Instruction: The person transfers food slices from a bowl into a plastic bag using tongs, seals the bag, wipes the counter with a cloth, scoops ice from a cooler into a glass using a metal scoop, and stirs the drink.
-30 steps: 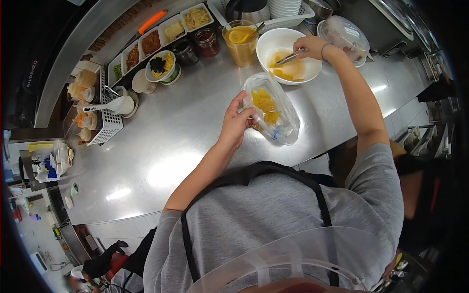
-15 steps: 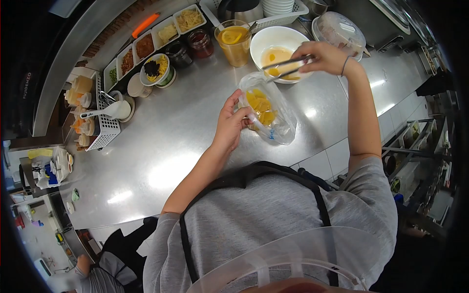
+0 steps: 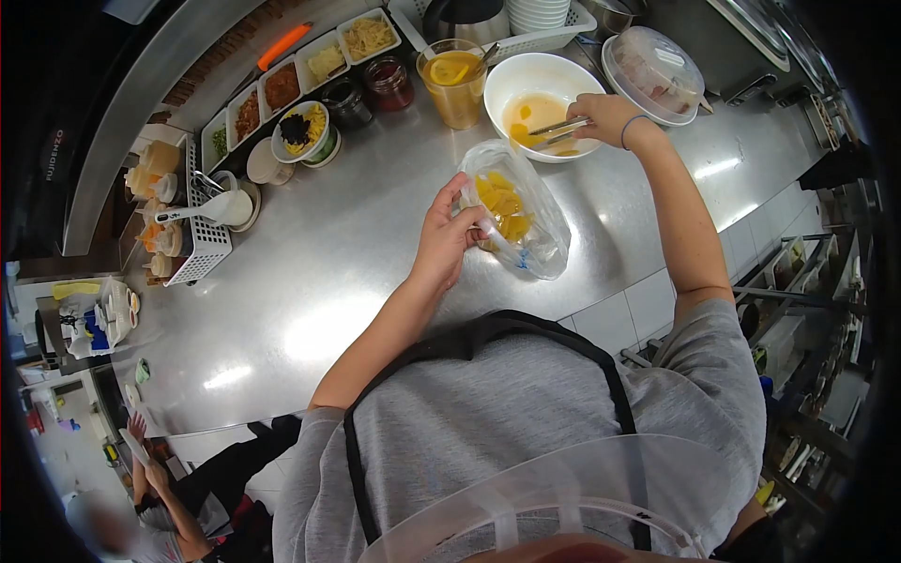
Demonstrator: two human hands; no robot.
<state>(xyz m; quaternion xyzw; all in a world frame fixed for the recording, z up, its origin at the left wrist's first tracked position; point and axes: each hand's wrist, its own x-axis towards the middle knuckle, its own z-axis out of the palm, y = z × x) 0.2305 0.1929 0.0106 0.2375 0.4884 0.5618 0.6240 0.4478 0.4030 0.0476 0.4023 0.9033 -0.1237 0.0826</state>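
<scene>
My left hand (image 3: 441, 233) pinches the rim of a clear plastic bag (image 3: 547, 220) and keeps its mouth open. Inside the bag lie several yellow pieces (image 3: 504, 199), perhaps fruit slices. Beyond it stands a white bowl (image 3: 496, 83) with a little pale liquid and a few more yellow pieces along its bottom. My right hand (image 3: 605, 120) grips metal tongs (image 3: 558, 129), whose tips reach down into the bowl near those pieces. Whether the tips hold a piece is hard to make out.
Behind the bag stands a jug (image 3: 457, 98) of orange drink with a citrus slice. Dark jars (image 3: 388, 83) and trays of toppings (image 3: 281, 86) line the back. A covered plate (image 3: 654, 75) sits right of the bowl. Another person (image 3: 178, 516) is at lower left.
My right hand has lowered the tongs from above the bowl's near rim, by the bag, into the bowl. My left hand stays put. The person at lower left has shifted, hands now showing.
</scene>
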